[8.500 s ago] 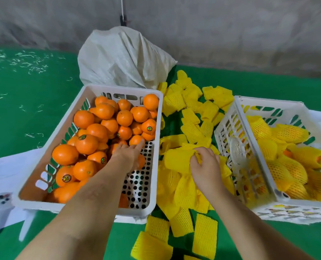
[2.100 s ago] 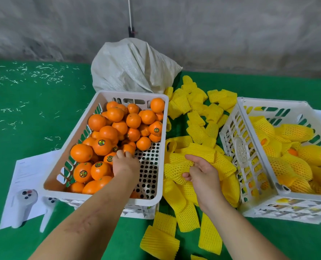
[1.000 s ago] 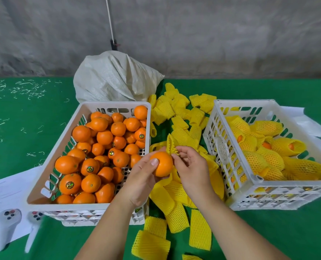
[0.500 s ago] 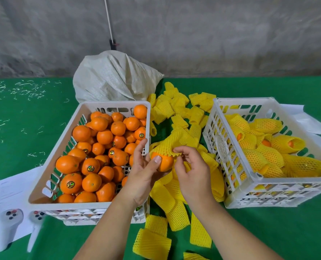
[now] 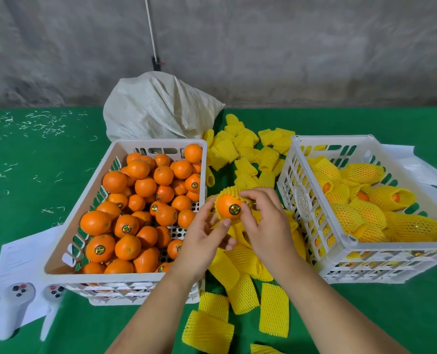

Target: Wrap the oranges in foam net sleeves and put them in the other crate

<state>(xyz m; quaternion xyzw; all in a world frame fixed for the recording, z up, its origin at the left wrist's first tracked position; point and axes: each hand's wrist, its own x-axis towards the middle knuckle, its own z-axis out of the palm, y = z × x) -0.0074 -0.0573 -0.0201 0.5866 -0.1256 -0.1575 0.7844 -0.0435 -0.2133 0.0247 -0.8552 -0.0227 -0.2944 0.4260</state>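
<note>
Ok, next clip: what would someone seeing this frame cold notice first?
Probably the orange at centre, sticker facing the camera, half inside a yellow foam net sleeve that the left hand and right hand both hold. Then the left crate heaped with bare oranges, the right crate of sleeved ones, and loose sleeves strewn on the green table between them.

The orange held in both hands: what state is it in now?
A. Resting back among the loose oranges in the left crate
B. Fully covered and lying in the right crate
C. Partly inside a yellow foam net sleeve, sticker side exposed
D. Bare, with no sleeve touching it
C: the orange sits partly in the foam net sleeve, sticker showing, held between the left hand and right hand.
</note>
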